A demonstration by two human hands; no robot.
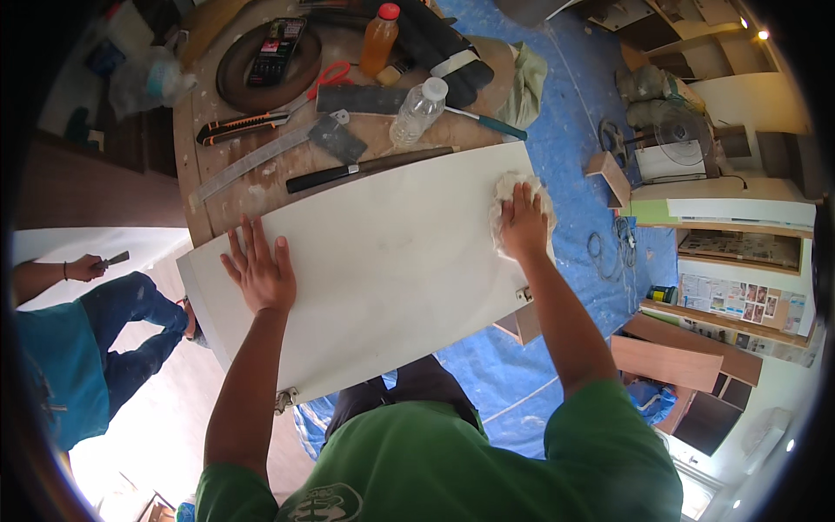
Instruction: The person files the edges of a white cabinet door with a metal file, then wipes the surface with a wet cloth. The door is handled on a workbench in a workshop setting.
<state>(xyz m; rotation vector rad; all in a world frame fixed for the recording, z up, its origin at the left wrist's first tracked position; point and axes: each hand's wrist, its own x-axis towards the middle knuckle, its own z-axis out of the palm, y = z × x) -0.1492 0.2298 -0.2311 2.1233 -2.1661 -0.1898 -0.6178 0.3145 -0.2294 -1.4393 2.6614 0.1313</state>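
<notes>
A large white cabinet door panel (391, 261) lies flat in front of me, its far part resting on a worn wooden worktable (196, 165). Metal hinges (285, 400) are fixed along the panel's near edge. My left hand (263, 271) lies on the panel's left part, fingers spread, holding nothing. At the far right corner, my right hand (524, 224) presses a crumpled whitish cloth (506, 196) against the surface. Part of the cloth is hidden beneath the palm and fingers.
Beyond the panel lie a long black-handled blade (348, 174), a steel ruler (252, 161), an orange-black utility knife (242, 127), red-handled scissors (330, 76), a clear bottle (419, 111) and an orange-liquid bottle (380, 42). Blue sheeting (574, 130) covers the floor. A co-worker (78, 348) stands left, holding a small tool.
</notes>
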